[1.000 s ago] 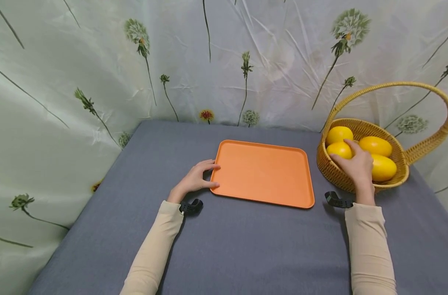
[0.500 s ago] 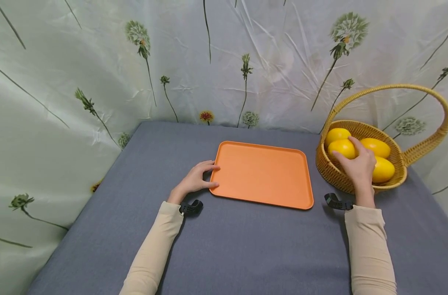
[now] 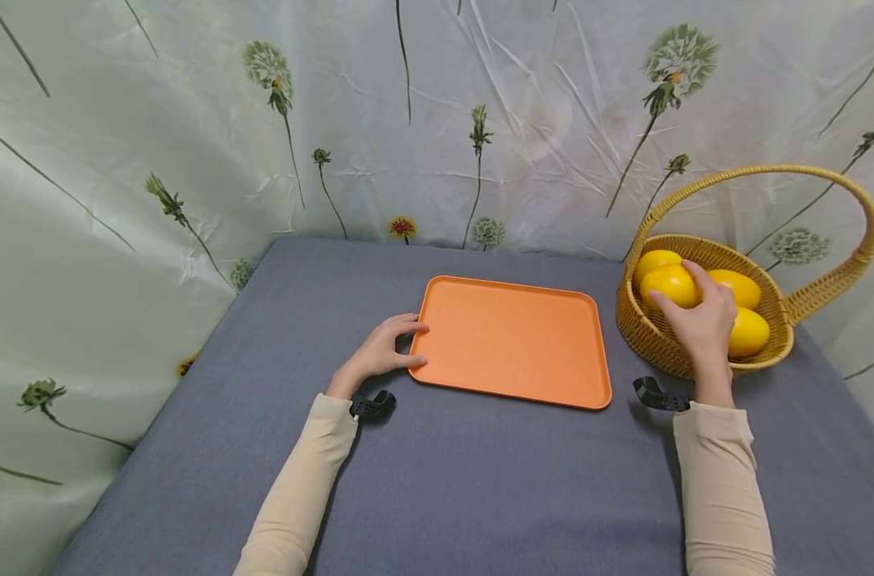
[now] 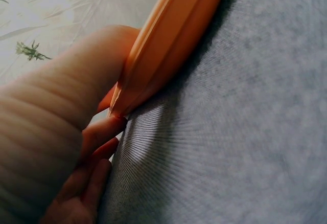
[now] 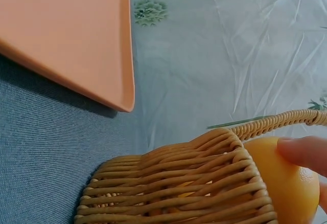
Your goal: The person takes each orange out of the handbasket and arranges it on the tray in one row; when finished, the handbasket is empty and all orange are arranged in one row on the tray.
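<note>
In the head view my left hand [image 3: 379,346] holds the left edge of a flat orange tray [image 3: 512,342], thumb and a finger over its rim [image 4: 171,35]. Some of its other fingers show below the tray's edge in the left wrist view. My right hand [image 3: 703,322] is at the wicker basket [image 3: 652,340] and grips a smooth oval yellow fruit [image 3: 668,286] between thumb and fingers. That fruit [image 5: 283,183] sits up at the basket's rim in the right wrist view. Several more such fruits lie in the basket, partly hidden by the hand.
A tall arched handle [image 3: 768,170] rises over the basket. Grey cloth [image 3: 494,480] covers the table, and a pale curtain [image 3: 408,120] with a flower print hangs behind it and on the left. Each wrist wears a black band [image 3: 373,405].
My right hand has lifted the gripped fruit slightly, up and to the right, off the others in the basket. The left hand and the tray stay in place.
</note>
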`<state>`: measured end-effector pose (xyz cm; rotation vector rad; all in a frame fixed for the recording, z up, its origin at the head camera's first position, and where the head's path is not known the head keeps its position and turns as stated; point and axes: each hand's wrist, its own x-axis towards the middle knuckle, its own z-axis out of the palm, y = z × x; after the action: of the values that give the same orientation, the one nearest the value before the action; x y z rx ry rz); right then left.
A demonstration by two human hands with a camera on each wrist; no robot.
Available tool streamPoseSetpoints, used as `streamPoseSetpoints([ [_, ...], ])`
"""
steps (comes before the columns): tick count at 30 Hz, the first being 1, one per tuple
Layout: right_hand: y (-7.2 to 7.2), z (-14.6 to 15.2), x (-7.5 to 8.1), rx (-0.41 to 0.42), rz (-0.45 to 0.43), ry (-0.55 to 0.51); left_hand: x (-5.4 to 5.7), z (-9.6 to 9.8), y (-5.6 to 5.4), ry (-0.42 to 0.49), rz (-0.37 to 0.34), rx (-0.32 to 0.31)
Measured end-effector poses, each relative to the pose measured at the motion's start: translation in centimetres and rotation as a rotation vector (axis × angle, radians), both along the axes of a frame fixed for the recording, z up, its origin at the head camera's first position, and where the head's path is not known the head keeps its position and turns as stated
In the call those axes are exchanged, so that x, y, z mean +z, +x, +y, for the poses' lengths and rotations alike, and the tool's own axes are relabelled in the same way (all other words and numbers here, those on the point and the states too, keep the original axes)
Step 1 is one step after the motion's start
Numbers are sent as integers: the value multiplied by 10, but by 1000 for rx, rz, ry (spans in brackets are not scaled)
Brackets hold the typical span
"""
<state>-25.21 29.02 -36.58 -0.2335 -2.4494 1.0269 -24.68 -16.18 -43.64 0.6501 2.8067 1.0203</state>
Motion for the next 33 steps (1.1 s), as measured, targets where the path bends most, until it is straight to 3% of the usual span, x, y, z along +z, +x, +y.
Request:
streamPoseSetpoints([
  [14, 3, -8, 5, 12, 42, -12, -1, -1, 0, 2, 3, 1],
  [33, 2, -24, 10, 187, 204, 5, -5, -2, -1, 27, 21, -8],
])
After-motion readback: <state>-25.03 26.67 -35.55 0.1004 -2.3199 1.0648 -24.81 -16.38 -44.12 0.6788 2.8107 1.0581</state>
